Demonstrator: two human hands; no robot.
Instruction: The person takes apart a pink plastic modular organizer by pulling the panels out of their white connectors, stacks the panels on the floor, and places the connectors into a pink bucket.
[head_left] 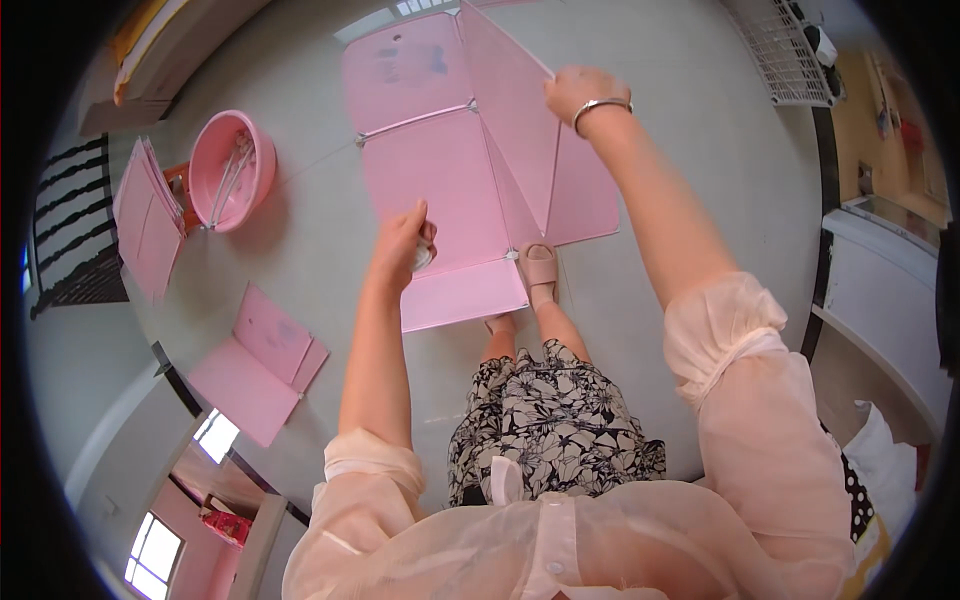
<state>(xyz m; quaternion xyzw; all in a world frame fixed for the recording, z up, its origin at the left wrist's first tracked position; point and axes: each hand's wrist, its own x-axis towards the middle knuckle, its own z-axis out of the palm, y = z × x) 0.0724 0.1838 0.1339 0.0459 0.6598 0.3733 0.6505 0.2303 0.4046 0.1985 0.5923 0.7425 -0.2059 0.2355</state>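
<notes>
Pink flat panels lie on the floor before me, joined at their corners by small whitish connectors. One pink panel stands tilted up from the row. At its upper right edge, my right hand is closed on it, a silver bracelet on the wrist. My left hand hovers over the near part of the row, fingers curled round a small whitish piece that looks like a connector, mostly hidden in the fist. Another pink panel lies partly behind the tilted one.
At the left, a pink tub holds thin rods and small pieces. Beside it leans a stack of pink panels; more panels lie nearer. A white wire rack stands at the far right. My slippered foot touches the row's near edge.
</notes>
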